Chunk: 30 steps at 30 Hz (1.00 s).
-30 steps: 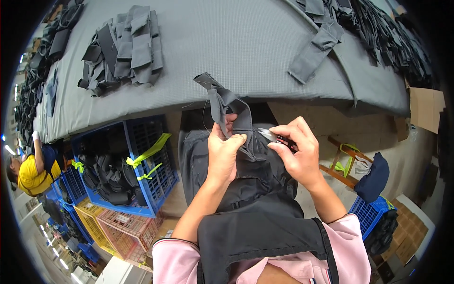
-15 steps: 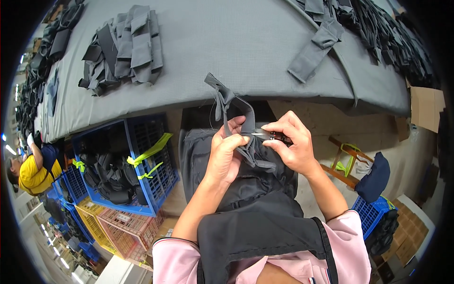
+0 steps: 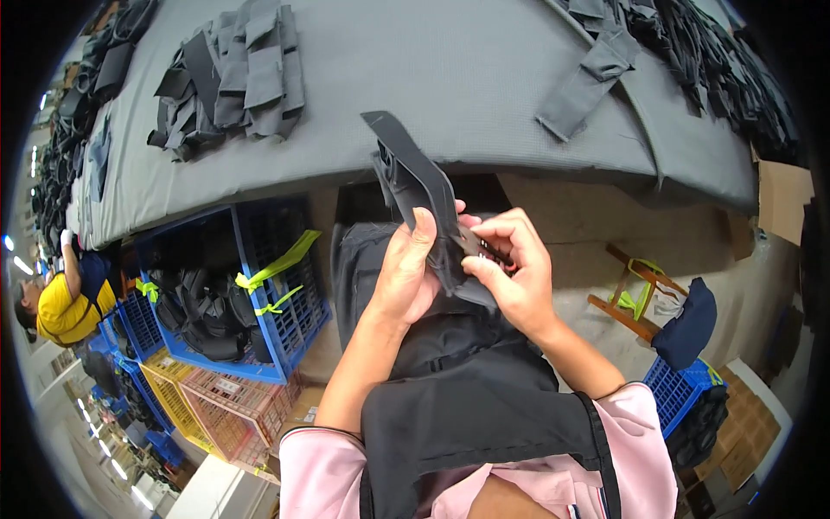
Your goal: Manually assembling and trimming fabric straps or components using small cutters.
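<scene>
Dark fabric strap (image 3: 415,173), gripped by both hands, points up-left.

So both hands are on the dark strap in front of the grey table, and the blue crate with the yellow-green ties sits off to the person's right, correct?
Not quite. The head view shows the blue crate on the person's left, not the right. The rest holds: the left hand and right hand both grip the dark strap in front of the grey table.
</scene>
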Available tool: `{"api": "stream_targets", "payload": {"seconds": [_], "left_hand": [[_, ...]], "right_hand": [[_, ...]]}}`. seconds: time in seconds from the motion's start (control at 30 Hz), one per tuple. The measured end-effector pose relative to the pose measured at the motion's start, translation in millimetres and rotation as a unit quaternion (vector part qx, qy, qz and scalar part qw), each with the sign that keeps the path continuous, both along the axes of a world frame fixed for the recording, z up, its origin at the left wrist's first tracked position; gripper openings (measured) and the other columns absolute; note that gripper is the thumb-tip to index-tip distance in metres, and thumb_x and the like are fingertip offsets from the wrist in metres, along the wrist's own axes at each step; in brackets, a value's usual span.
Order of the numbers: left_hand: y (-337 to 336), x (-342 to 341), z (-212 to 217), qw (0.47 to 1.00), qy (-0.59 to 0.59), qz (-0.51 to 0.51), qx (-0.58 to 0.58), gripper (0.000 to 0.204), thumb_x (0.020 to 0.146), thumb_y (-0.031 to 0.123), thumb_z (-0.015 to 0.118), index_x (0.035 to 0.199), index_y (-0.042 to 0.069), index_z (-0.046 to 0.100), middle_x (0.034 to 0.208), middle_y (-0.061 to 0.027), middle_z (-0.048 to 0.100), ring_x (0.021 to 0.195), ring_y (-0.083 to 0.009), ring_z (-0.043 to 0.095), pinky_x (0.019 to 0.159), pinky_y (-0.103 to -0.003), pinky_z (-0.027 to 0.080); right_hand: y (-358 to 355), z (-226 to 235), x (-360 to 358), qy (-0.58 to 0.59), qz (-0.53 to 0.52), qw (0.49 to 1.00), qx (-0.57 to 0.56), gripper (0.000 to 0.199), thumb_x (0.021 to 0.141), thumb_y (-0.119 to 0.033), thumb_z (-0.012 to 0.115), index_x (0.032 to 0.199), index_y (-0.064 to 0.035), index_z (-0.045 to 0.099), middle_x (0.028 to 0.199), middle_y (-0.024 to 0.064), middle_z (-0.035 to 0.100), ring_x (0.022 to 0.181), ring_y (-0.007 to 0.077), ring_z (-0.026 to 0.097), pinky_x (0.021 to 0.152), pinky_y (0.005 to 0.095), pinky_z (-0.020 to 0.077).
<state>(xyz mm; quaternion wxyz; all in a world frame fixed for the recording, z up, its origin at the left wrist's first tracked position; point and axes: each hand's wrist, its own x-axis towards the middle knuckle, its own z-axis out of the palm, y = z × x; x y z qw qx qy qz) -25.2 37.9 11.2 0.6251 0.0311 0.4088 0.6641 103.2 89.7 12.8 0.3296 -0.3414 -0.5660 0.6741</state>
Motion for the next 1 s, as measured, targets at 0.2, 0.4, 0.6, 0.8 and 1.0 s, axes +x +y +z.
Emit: {"api": "stream_targets", "payload": {"seconds": [0.2, 0.4, 0.6, 0.8, 1.0], "left_hand": [[-6, -14, -1, 0.995, -0.063, -0.027, 0.072, 0.060, 0.093, 0.047, 0.043, 0.122, -0.005, 0.046, 0.114, -0.0223, 0.056, 0.110, -0.0376, 0.055, 0.093, -0.047, 0.047], [-4, -14, -10, 0.982, -0.150, 0.031, 0.109, 0.055, 0.096, 0.043, 0.038, 0.125, -0.004, 0.045, 0.119, -0.0185, 0.054, 0.111, -0.0352, 0.054, 0.097, -0.050, 0.043], [-6, -11, -11, 0.978, -0.171, 0.027, 0.117, 0.053, 0.096, 0.041, 0.039, 0.124, -0.003, 0.045, 0.122, -0.0164, 0.053, 0.113, -0.0321, 0.053, 0.098, -0.050, 0.043], [-6, -8, -9, 0.978, -0.178, 0.018, 0.105, 0.052, 0.096, 0.041, 0.040, 0.123, -0.003, 0.047, 0.120, -0.0162, 0.054, 0.112, -0.0315, 0.053, 0.098, -0.050, 0.043], [-5, -7, -9, 0.979, -0.178, 0.038, 0.093, 0.050, 0.095, 0.040, 0.041, 0.122, -0.002, 0.047, 0.120, -0.0159, 0.054, 0.111, -0.0299, 0.054, 0.099, -0.051, 0.043]], "right_hand": [[-20, 0, 13, -0.102, 0.045, 0.993, 0.045, 0.028, 0.075, 0.000, 0.069, 0.101, -0.0012, 0.057, 0.097, 0.0063, 0.050, 0.081, 0.0118, 0.059, 0.070, 0.0231, 0.0486], [-13, 3, 20, -0.179, 0.055, 0.939, 0.287, 0.029, 0.066, -0.007, 0.075, 0.093, -0.0037, 0.063, 0.078, 0.0078, 0.054, 0.061, 0.0207, 0.057, 0.053, 0.0301, 0.0468], [-8, 5, 22, -0.157, 0.097, 0.924, 0.336, 0.030, 0.063, -0.002, 0.075, 0.089, -0.0021, 0.063, 0.076, 0.0079, 0.055, 0.061, 0.0204, 0.055, 0.054, 0.0295, 0.0453], [-11, 1, 21, -0.154, 0.083, 0.900, 0.399, 0.027, 0.062, -0.001, 0.076, 0.086, -0.0024, 0.063, 0.076, 0.0083, 0.059, 0.064, 0.0228, 0.059, 0.054, 0.0307, 0.0468], [-13, 2, 25, -0.130, 0.044, 0.905, 0.402, 0.027, 0.062, -0.004, 0.075, 0.086, -0.0042, 0.063, 0.071, 0.0051, 0.055, 0.057, 0.0214, 0.056, 0.052, 0.0315, 0.0444]]}}
